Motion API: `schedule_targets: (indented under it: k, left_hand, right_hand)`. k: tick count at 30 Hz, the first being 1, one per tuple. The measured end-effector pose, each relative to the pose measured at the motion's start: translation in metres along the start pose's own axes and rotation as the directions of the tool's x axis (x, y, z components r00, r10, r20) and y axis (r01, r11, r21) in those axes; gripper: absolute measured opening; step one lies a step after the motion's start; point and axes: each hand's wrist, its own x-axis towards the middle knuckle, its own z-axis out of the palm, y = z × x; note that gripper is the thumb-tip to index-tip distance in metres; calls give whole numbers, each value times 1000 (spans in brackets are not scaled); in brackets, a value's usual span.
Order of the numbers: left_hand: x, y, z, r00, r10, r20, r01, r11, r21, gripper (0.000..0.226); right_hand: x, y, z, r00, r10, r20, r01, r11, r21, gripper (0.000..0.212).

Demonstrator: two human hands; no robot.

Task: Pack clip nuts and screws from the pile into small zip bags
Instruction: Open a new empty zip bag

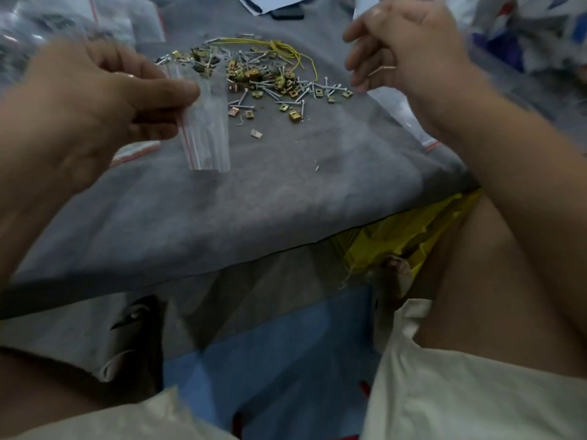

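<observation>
Two hands hovered: left hand (pixel 95 100) pinched the bag (pixel 206 128), hanging long-axis down at frame left; right hand (pixel 400 49), curled on something thin, was nearer the pile (pixel 266 81) at upper centre.

A grey cloth (pixel 286 192) covers the work surface beneath both hands. Below its near edge lie a blue mat (pixel 286 360) and a crumpled yellow bag (pixel 406 236) under the right forearm. Light is dim.
</observation>
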Motion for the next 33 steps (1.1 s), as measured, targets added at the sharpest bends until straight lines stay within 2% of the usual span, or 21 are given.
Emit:
schedule_targets:
  k: [6,8,11,14,17,21,23,26,33]
  left_hand:
    - [-2,13,19,993,-23,-114,13,996,-87,34]
    - [-4,13,25,994,-33,-103,21,994,-111,29]
    - [-8,6,35,991,-95,-92,81,987,-140,23]
    - [-14,3,48,983,-160,-90,143,974,-175,28]
    - [-15,1,59,975,-188,-115,157,958,-239,35]
    - [-15,-5,62,965,-231,-121,191,942,-276,35]
    - [-15,-7,61,964,-245,-106,204,933,-295,40]
    - [-14,-11,62,969,-231,-89,198,940,-277,33]
    - [-16,-21,63,970,-244,-15,237,953,-188,34]
  right_hand:
    - [3,0,-2,999,38,-13,-38,999,-4,24]
    - [0,3,-2,999,49,14,-49,999,5,23]
    - [-4,0,11,990,-8,142,4,1000,28,18]
    - [-14,-10,42,962,-85,260,68,995,72,16]
    - [-27,-11,76,933,-136,334,148,989,-11,23]
    - [-38,-2,101,928,-108,356,157,981,-111,44]
    - [-40,5,104,920,-85,382,145,980,-133,45]
    - [-40,10,102,898,-48,436,111,987,-120,37]
    - [-34,17,100,872,86,482,-96,995,-4,4]
